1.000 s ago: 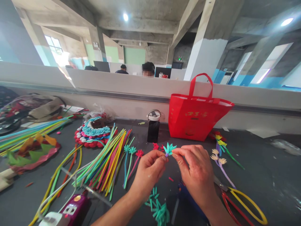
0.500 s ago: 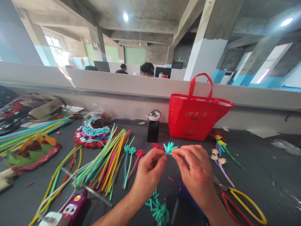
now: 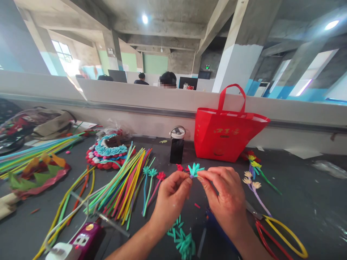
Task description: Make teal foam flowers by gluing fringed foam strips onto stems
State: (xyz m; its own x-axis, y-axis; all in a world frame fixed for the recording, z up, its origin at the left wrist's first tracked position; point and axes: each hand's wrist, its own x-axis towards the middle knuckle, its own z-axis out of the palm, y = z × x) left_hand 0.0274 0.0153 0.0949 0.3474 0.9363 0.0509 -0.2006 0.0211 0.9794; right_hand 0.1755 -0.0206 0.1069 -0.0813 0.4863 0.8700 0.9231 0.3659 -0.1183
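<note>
Left hand [image 3: 172, 196] and right hand [image 3: 227, 193] pinch a turquoise flower [image 3: 195, 169] from either side

Flower [image 3: 195, 169]: turquoise, slim pointed petals [image 3: 199, 168] fanned upward and outward from a small purple base [image 3: 192, 176]. Pose: roughly upright, raised in the air. Left fingers [image 3: 185, 182] pinch the base, partly hiding it; right fingers [image 3: 208, 176] pinch at the lower right petals.
</note>
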